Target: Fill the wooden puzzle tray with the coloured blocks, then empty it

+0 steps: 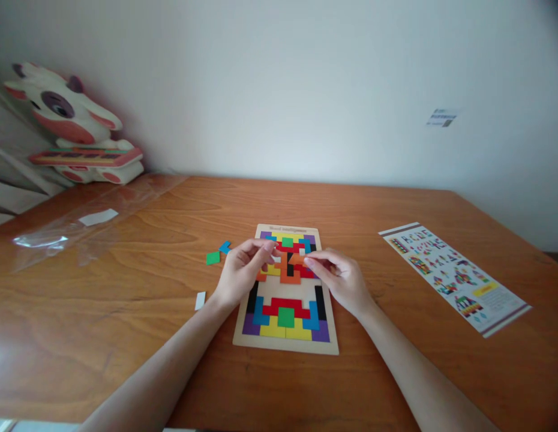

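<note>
Brown wooden bench [139, 288], pale wooden puzzle board [288, 290] lying lengthwise.
Nearer right hand [344, 279] pinches a flat orange piece [299, 260] leftward of its grip, above the board; left hand [243, 267] curls nearly closed, contents unclear.

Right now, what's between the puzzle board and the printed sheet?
In the head view: the right hand, partly over the board, its forearm, and brown wooden tabletop.

Wooden puzzle board [270, 288], flat and partly filled.
Coloured pieces [286, 317] pack its near end; 1 orange piece [297, 260] is held above it; 1 green square [213, 258], 1 blue piece [224, 247] and 1 white rectangle [200, 300] lie loose to its left.
</note>
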{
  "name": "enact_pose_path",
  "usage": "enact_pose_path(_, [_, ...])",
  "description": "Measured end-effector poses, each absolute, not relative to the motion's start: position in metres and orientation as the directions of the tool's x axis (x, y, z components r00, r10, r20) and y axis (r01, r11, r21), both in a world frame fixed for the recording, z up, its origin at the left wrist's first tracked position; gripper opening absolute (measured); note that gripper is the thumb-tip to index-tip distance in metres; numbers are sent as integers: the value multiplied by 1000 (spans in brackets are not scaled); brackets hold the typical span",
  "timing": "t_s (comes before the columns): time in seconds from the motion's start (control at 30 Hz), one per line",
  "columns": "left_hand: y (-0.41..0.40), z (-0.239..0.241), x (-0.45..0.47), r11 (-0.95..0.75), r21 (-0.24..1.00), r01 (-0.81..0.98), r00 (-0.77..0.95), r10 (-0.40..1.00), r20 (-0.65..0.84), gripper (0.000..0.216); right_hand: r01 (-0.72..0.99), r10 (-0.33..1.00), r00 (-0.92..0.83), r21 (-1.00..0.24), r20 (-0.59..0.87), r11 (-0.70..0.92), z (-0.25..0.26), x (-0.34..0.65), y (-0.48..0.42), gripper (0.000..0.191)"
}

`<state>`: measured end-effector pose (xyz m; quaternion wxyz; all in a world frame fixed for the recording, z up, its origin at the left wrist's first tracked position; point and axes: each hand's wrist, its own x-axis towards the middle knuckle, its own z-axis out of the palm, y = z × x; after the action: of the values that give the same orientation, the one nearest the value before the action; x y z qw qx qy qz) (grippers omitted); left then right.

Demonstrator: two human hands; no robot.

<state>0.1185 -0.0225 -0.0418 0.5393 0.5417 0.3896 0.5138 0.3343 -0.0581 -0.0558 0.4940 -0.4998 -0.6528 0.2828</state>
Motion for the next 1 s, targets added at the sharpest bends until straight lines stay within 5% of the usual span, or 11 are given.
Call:
enact_pose_path(0.2, [-11, -42, 111, -21, 917, -399, 35, 999, 37, 24, 261, 952, 64, -926, 299, 273, -58, 342, -56, 22])
enact_pose_path(0.43, [-12, -39, 109, -76, 925, -373, 57, 993, 104, 24, 227, 965, 70, -946, 253, 232, -59, 336, -57, 24])
enact_pose_path(0.53, [-4, -33, 100, -133, 971, -199, 115, 981, 158, 27, 223, 960, 96, -945, 264, 238, -64, 337, -54, 25])
enact_pose_path(0.63, [11, -27, 78, -297, 934, 200, 263, 934, 241, 25, 205, 943, 146, -942, 298, 266, -68, 340, -50, 35])
enact_pose_path(0.77, [31, -30, 33, -575, 463, 674, 467, 818, 337, 18, 222, 929, 198, -937, 314, 269, -70, 345, -46, 31])
enact_pose_path(0.83, [35, -36, 12, -569, 366, 737, 479, 821, 311, 26, 220, 930, 223, -945, 291, 243, -70, 347, -45, 32])
enact_pose_path(1.0, [29, -45, -8, -636, 392, 665, 550, 772, 319, 33, 216, 914, 305, -954, 268, 207, -71, 351, -42, 37])
